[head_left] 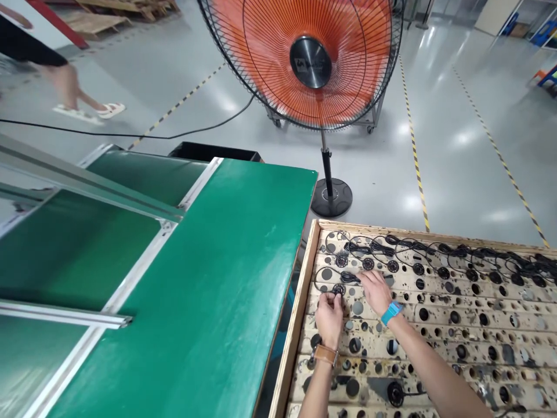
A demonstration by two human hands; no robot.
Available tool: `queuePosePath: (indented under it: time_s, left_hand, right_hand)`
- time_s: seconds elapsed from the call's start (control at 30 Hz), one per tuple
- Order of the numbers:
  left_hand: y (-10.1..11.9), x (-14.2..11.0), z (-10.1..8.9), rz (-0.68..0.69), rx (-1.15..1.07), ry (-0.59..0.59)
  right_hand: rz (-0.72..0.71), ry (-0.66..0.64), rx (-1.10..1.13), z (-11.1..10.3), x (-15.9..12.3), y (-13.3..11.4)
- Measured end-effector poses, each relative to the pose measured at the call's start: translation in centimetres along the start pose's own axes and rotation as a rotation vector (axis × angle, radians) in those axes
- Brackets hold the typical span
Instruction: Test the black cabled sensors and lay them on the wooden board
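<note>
My left hand [329, 319], with a brown watch band at the wrist, pinches the edge of a small round black part [338, 289] at the upper left of a wooden tray [292, 325]. A thin black cable loops from that part into a tied cable bundle [349, 277]. On the right end of this bundle lie the curled fingers of my right hand [376, 295], which has a blue band at the wrist. Its fingertips are partly hidden. Behind both hands, a row of similar round black parts [393, 266] with bundled cables [411, 242] runs along the tray's far side.
Many round holes pierce the tray's boards, and another black disc [395, 393] with a cable lies nearer me. A green-topped table [209, 278] stands left of the tray. Beyond are an orange fan [310, 61] on a stand and a person's legs [65, 81] at upper left.
</note>
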State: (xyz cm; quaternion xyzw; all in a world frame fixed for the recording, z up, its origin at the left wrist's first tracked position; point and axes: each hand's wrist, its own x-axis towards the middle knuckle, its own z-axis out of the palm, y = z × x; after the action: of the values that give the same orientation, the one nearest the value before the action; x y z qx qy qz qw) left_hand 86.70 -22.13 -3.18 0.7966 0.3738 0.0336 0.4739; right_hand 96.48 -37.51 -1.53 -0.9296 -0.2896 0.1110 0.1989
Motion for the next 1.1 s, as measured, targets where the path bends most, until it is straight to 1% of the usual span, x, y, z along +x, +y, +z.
queuePosePath:
  time_s: [0.1,0.23,0.3,0.37,0.43,0.47,0.5,0.57,0.6,0.63,0.7,0.77,0.8,0.87,0.93,1.0,1.1]
  left_hand:
    - [0.1,0.1,-0.1,0.019,-0.008,0.014]
    - [0.1,0.3,-0.7,0.014,-0.137,0.006]
    - [-0.1,0.4,-1.4,0.002,-0.189,-0.016]
    - [-0.4,0.0,-2.2,-0.006,-0.18,-0.021]
    - [-0.8,-1.5,-2.9,0.005,-0.137,-0.015]
    - [-1.0,-2.7,-3.0,0.02,-0.121,-0.025]
    - [-1.2,-4.2,-3.1,0.037,-0.111,-0.058]
    - [-1.8,-8.3,-2.6,0.077,-0.103,-0.182]
    - [-2.1,-10.5,-2.1,0.101,-0.093,-0.265]
    - [-2.5,-12.8,-1.6,0.136,-0.071,-0.324]
    - [-3.3,-17.1,-0.3,0.251,0.02,-0.431]
    - [-4.3,-20.3,1.0,0.368,0.137,-0.54]
    - [-4.7,-21.4,1.6,0.41,0.197,-0.59]
    - [-5.2,-22.8,2.5,0.449,0.307,-0.652]
    - [-5.4,-23.4,3.3,0.445,0.392,-0.647]
    - [-5.3,-23.5,3.8,0.442,0.435,-0.624]
    - [-5.2,-23.7,4.1,0.48,0.441,-0.613]
  right_hand:
    - [-0.007,-0.018,0.016,0.1,0.0,-0.2]
    - [0.009,0.018,0.088,-0.2,-0.7,0.0]
    - [0.004,0.05,0.123,-0.5,-1.9,0.5]
    - [0.015,0.088,0.141,-1.0,-3.9,1.4]
    - [0.063,0.135,0.144,-1.4,-7.2,2.6]
    - [0.101,0.156,0.138,-1.5,-9.3,3.3]
    - [0.147,0.176,0.127,-1.6,-11.7,4.1]
    - [0.238,0.196,0.091,-1.5,-17.2,6.0]
    - [0.276,0.198,0.067,-1.3,-20.0,6.9]
    - [0.302,0.197,0.043,-1.1,-22.9,7.8]
    - [0.352,0.217,-0.019,-0.6,-28.2,9.5]
    - [0.414,0.23,-0.08,-0.1,-32.5,10.8]
    - [0.432,0.223,-0.107,0.2,-34.3,11.3]
    - [0.426,0.182,-0.15,0.8,-36.8,12.2]
    - [0.384,0.132,-0.172,1.4,-38.4,13.0]
    - [0.345,0.111,-0.175,1.8,-39.2,13.5]
    - [0.297,0.132,-0.158,2.0,-39.6,14.1]
